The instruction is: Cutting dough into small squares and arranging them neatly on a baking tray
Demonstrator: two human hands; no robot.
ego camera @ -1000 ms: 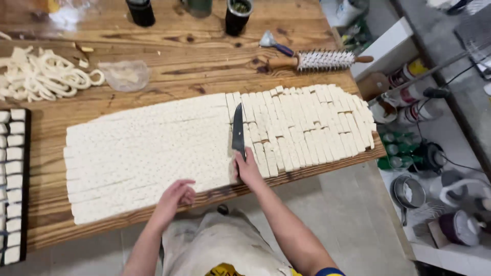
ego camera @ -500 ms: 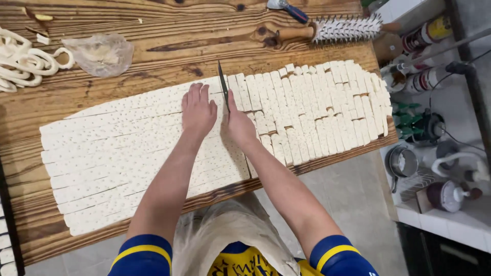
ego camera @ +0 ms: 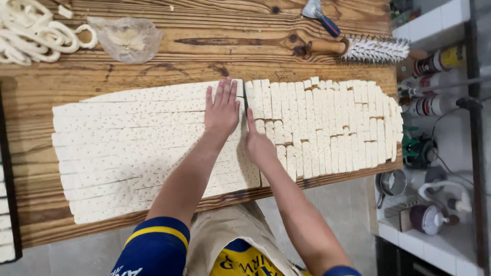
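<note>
Head view: knife [ego camera: 245,105] points away, across dough strips [ego camera: 138,148].

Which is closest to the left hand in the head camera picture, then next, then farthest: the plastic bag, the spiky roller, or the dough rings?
From the left hand:
1. Plastic bag, up and left.
2. Spiky roller, far right.
3. Dough rings, top left corner.

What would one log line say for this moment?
left hand: flat on dough strips | right hand: pressing knife | cut pieces: right
</note>
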